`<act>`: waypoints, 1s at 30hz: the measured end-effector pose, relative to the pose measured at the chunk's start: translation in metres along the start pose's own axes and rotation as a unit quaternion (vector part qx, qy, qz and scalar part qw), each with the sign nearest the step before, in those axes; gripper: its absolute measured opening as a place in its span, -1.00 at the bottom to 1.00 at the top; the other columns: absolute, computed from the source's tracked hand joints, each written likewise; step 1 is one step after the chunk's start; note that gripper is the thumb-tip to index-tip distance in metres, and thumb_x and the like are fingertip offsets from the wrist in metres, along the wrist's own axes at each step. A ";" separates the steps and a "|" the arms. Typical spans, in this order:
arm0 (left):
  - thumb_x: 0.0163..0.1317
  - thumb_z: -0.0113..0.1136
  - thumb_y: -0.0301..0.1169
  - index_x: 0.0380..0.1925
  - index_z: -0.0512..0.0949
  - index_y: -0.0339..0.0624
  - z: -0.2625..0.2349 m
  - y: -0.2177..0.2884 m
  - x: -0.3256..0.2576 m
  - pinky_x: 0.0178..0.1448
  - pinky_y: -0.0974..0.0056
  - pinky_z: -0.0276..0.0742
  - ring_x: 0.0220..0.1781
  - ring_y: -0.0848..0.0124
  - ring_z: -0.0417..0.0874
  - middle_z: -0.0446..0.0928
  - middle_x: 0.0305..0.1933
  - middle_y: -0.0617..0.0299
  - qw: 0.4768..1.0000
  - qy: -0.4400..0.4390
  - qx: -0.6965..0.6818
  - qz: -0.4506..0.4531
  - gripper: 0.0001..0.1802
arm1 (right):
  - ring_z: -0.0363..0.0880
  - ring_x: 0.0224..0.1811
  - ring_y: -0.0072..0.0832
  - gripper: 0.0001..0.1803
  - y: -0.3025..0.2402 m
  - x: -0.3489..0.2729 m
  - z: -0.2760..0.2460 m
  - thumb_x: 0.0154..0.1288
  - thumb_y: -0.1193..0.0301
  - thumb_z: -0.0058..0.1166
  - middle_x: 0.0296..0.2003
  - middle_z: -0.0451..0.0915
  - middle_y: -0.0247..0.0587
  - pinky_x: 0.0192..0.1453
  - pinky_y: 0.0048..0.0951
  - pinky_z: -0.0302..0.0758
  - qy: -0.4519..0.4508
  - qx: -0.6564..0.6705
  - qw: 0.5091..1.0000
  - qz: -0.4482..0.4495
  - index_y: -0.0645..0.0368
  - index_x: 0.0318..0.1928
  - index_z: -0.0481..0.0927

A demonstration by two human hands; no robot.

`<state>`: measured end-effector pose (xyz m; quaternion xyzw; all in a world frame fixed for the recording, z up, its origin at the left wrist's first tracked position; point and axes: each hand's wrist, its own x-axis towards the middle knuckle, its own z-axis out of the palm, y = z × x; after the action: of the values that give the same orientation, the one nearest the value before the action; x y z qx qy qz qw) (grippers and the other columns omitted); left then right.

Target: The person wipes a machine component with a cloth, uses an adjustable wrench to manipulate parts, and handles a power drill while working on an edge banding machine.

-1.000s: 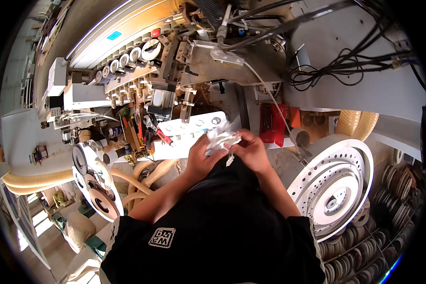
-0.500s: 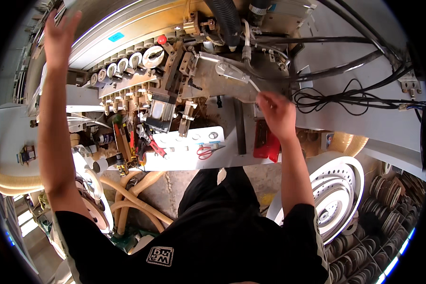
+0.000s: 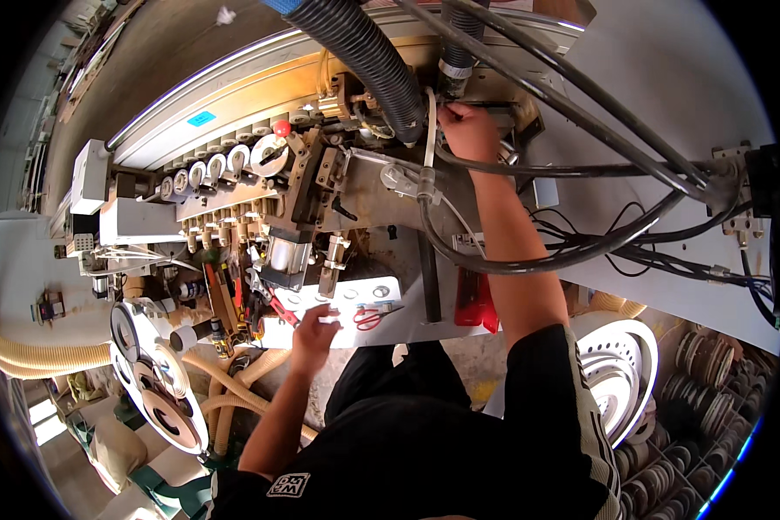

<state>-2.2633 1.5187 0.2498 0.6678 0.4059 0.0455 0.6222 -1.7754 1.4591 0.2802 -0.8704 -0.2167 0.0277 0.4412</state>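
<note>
My right hand [image 3: 470, 132] reaches far into the machine, beside a white tube [image 3: 431, 130] and the ribbed black hose [image 3: 355, 65]. Its fingers are curled closed among the metal fittings, and what they grip is hidden. Closer to my body, my left hand [image 3: 312, 342] hovers at the near edge of a white panel with round holes [image 3: 377, 289]. Thumb and fingers there are bent but apart, with nothing visible in them. Red-handled scissors [image 3: 367, 320] lie just right of that hand, and red-handled pliers [image 3: 279, 305] lie on its left.
Black cables [image 3: 563, 165] cross above my right forearm. A metal cylinder block [image 3: 286, 258] and a row of rollers [image 3: 217, 167] stand left of centre. A red case [image 3: 474, 303] sits near the front edge. Reels [image 3: 152, 373] and a white wheel [image 3: 611, 381] flank me.
My left hand has come down from the upper left to the near panel edge. My right hand has moved forward and left, deeper among the hoses. The view has shifted.
</note>
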 end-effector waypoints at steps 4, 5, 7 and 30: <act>0.39 0.28 -0.45 0.23 0.49 -0.36 -0.001 -0.051 -0.046 -0.02 0.32 0.66 -0.12 0.40 0.78 0.73 -0.04 0.08 0.996 -0.009 0.027 -0.082 -0.55 | 0.57 -0.45 -0.60 -0.76 -0.018 -0.015 -0.006 0.38 0.31 0.34 -0.50 0.66 -0.17 -0.30 -0.46 0.50 0.052 0.129 0.981 -0.132 0.22 -0.07 0.76; 0.39 0.27 -0.43 0.23 0.49 -0.36 -0.002 -0.058 -0.054 -0.02 0.30 0.67 -0.14 0.39 0.78 0.73 -0.05 0.06 0.995 -0.014 0.018 -0.098 -0.55 | 0.57 -0.44 -0.60 -0.75 -0.018 -0.020 -0.012 0.37 0.32 0.36 -0.47 0.68 -0.20 -0.29 -0.47 0.49 0.048 0.120 0.985 -0.116 0.22 -0.08 0.77; 0.40 0.27 -0.41 0.21 0.50 -0.36 0.002 -0.058 -0.059 -0.02 0.28 0.68 -0.15 0.38 0.79 0.73 -0.05 0.07 0.993 -0.025 0.031 -0.108 -0.56 | 0.57 -0.40 -0.60 -0.74 -0.016 -0.034 -0.027 0.36 0.32 0.40 -0.42 0.71 -0.24 -0.27 -0.49 0.49 0.039 0.100 0.991 -0.081 0.23 -0.08 0.77; 0.34 0.40 -0.48 -0.11 0.66 -0.28 0.054 0.066 0.018 -0.05 0.35 0.65 -0.19 0.47 0.73 0.70 -0.22 0.19 0.972 -0.223 0.032 0.065 -0.82 | 0.75 -0.30 -0.22 -0.77 -0.028 -0.292 -0.047 0.13 0.30 0.47 -0.34 0.74 -0.22 -0.22 -0.27 0.64 -0.336 0.155 0.927 -0.067 0.08 -0.27 0.71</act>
<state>-2.1883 1.4939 0.2874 0.7057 0.2139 -0.0767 0.6711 -2.0378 1.3203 0.2890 -0.7146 -0.4028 0.3218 0.4728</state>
